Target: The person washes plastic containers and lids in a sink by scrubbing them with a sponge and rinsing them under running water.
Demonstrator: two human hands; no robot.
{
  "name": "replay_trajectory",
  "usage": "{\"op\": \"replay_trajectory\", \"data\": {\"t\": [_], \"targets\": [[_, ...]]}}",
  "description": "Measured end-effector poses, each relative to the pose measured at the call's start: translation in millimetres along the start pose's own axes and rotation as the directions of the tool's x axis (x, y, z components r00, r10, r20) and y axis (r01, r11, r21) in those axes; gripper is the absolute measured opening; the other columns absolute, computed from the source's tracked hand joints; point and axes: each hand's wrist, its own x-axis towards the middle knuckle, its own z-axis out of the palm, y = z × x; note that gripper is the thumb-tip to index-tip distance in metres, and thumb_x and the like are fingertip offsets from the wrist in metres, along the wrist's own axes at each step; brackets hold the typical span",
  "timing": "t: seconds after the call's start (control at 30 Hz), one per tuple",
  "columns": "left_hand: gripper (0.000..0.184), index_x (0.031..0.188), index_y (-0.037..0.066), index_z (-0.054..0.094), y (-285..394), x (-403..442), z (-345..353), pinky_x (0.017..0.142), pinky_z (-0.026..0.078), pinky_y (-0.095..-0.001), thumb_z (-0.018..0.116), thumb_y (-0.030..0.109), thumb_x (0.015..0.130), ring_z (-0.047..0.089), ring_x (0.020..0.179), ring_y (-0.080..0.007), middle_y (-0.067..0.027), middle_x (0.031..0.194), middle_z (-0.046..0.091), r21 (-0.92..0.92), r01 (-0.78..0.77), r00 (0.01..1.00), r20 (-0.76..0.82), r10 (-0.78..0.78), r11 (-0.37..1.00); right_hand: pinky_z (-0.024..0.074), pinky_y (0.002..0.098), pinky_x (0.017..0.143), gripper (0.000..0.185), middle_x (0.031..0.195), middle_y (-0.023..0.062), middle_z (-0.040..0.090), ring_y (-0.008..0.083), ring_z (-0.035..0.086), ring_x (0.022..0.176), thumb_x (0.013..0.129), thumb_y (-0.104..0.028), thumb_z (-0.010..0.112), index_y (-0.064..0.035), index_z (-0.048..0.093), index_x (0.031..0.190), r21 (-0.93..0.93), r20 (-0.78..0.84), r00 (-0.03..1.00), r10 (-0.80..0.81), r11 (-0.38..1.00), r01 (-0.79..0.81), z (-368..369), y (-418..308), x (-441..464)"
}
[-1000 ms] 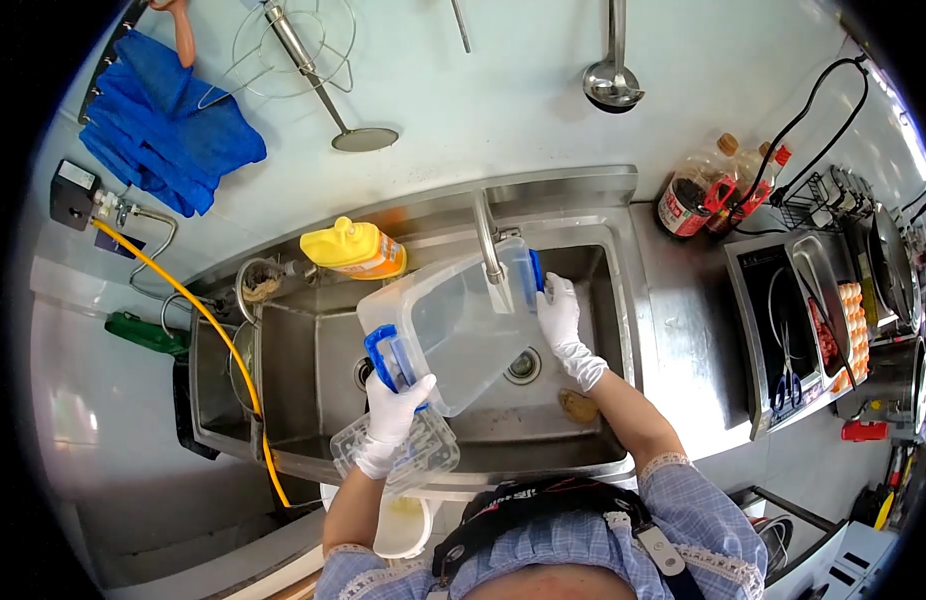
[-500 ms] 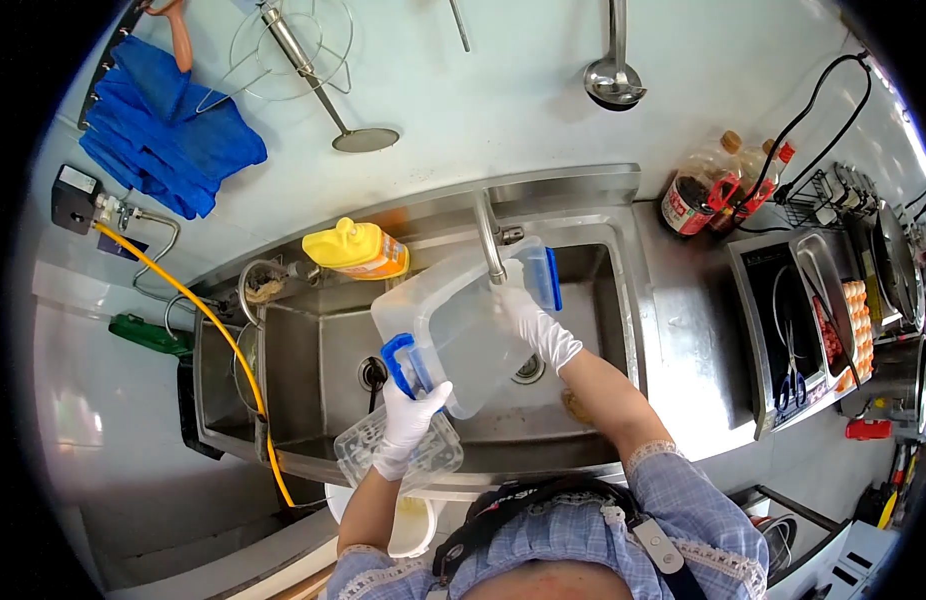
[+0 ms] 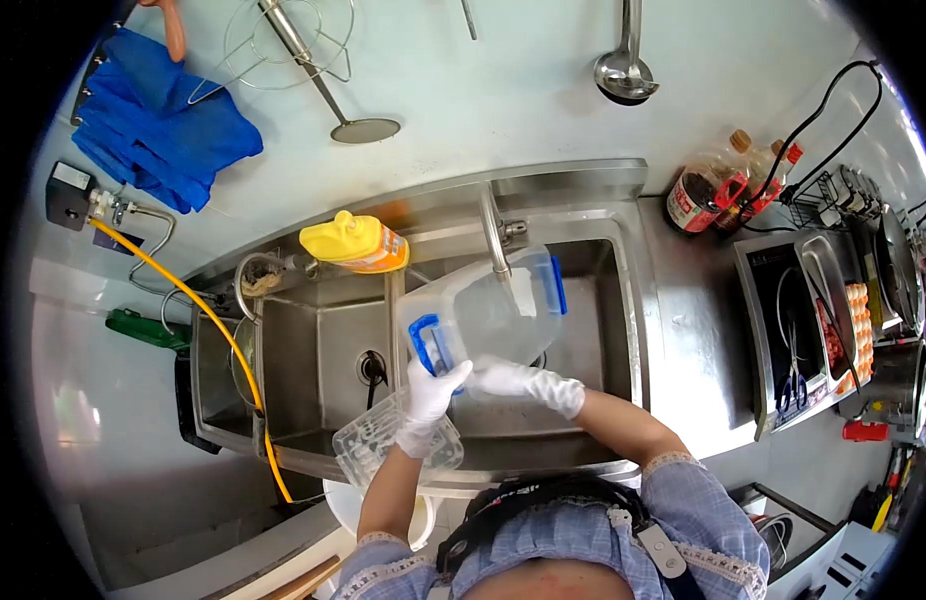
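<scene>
A clear plastic box (image 3: 498, 325) with blue latches is tilted over the right sink basin, beneath the faucet (image 3: 494, 235). My left hand (image 3: 433, 398), in a white glove, grips the box by its near-left corner, just below a blue latch (image 3: 424, 340). Also gloved in white, my right hand (image 3: 513, 380) is closed at the near edge of the box, close to my left thumb; its fingertips are partly hidden. Under my left wrist, a clear perforated plastic tray (image 3: 358, 450) lies across the front edge of the sink.
A yellow jug (image 3: 355, 243) stands on the sink's back ledge. The left basin (image 3: 328, 330) has a drain with something dark in it. Sauce bottles (image 3: 698, 195), a tray of eggs (image 3: 859, 330) and scissors (image 3: 791, 370) are on the right. A yellow hose (image 3: 218, 320) runs down at left.
My right hand has come from the far part of the box, near the faucet, to its near edge beside my left hand. The box and my left hand have shifted slightly right.
</scene>
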Motion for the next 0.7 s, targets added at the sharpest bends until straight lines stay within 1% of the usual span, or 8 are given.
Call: {"op": "replay_trajectory", "data": {"t": [0.07,0.1,0.17,0.2,0.3,0.37,0.57,0.7], "targets": [[0.028,0.099,0.002,0.057,-1.4,-3.7,-5.7,0.065,0.048,-0.0238,0.067,-0.004,0.073,0.057,0.073,-0.0092,0.0,0.085,0.059,-0.007,0.018,1.0,-0.023,-0.018,1.0,0.0433,0.0382,0.088,0.047,0.1,0.0197,0.064,0.031,0.059,0.097,0.091,-0.042,0.038,-0.0025,0.063,0.098,-0.399,-0.218,0.975,-0.043,0.916,-0.048,-10.5,23.7,-27.4],[0.029,0.101,0.001,0.057,-1.3,-5.4,-10.1,0.064,0.048,-0.0233,0.068,-0.003,0.074,0.057,0.074,-0.0095,-0.0007,0.088,0.06,-0.011,0.03,0.998,-0.048,-0.031,0.999,0.0442,0.0386,0.087,0.053,0.098,0.0176,0.065,0.0294,0.061,0.095,0.09,-0.047,0.033,-0.0063,0.065,0.097,-0.55,-0.244,0.941,0.237,0.765,-0.335,-37.1,28.7,-36.6],[0.031,0.101,0.002,0.057,5.9,-6.3,-20.4,0.064,0.048,-0.0238,0.068,-0.004,0.073,0.058,0.075,-0.0102,-0.0007,0.088,0.06,0.01,0.093,0.995,-0.025,-0.092,0.996,0.0451,0.0448,0.079,0.029,0.073,0.0209,0.059,0.0412,0.058,0.082,0.081,-0.029,0.057,-0.0017,0.061,0.088,-0.621,-0.601,0.795,0.08,0.58,-0.528,-64.8,84.1,-40.9],[0.028,0.098,0.003,0.057,10.8,-5.6,-20.4,0.065,0.048,-0.0243,0.067,-0.002,0.072,0.057,0.073,-0.0096,0.0005,0.086,0.059,-0.023,0.056,0.997,-0.051,-0.057,0.998,0.0447,0.0435,0.081,0.024,0.081,0.02,0.057,0.0397,0.055,0.089,0.075,-0.018,0.061,-0.0007,0.057,0.091,-0.602,-0.711,0.66,-0.244,0.696,-0.392,-71.2,78.6,-50.3],[0.026,0.096,0.005,0.056,0.5,0.5,-42.4,0.065,0.046,-0.0257,0.065,0.003,0.072,0.056,0.072,-0.0103,0.0003,0.083,0.058,-0.096,0.077,0.997,-0.011,-0.078,0.992,0.0465,0.0427,0.08,0.042,0.091,0.0218,0.058,0.0399,0.056,0.087,0.076,-0.02,0.063,0.0001,0.051,0.111,-0.439,-0.885,0.326,-0.332,0.827,-0.35,-91.7,70.0,-47.2],[0.028,0.098,0.005,0.056,-0.8,2.3,-54.9,0.065,0.047,-0.0257,0.066,0.004,0.071,0.057,0.071,-0.0115,-0.0003,0.083,0.059,-0.137,0.093,0.996,0.03,-0.09,0.986,0.0493,0.0326,0.072,0.045,0.094,0.0131,0.062,0.0216,0.06,0.076,0.078,-0.019,0.064,0.0025,0.05,0.116,0.382,-0.607,0.738,0.295,0.923,-0.054,-116.3,71.3,-56.3],[0.037,0.109,0.001,0.056,-10.4,26.2,-100.7,0.077,0.048,-0.0269,0.067,0.004,0.074,0.059,0.084,-0.0121,-0.0016,0.097,0.061,0.075,0.15,0.981,0.111,-0.158,0.986,0.0459,0.0235,0.066,0.04,0.083,0.0025,0.061,0.009,0.055,0.072,0.078,-0.016,0.068,0.002,0.054,0.111,0.462,-0.6,0.733,0.32,0.887,-0.009,-100.1,12.6,-95.9],[0.029,0.11,0.001,0.057,-43.0,56.4,-80.5,0.078,0.048,-0.0269,0.062,0.008,0.082,0.059,0.085,-0.0125,-0.0035,0.098,0.062,-0.214,0.201,0.979,0.08,-0.188,0.956,0.0467,0.0258,0.07,0.037,0.086,0.0052,0.061,0.0127,0.057,0.074,0.079,-0.019,0.067,0.0031,0.056,0.106,0.404,-0.688,0.68,0.255,0.912,0.066,-105.1,-6.9,-112.2]]}}
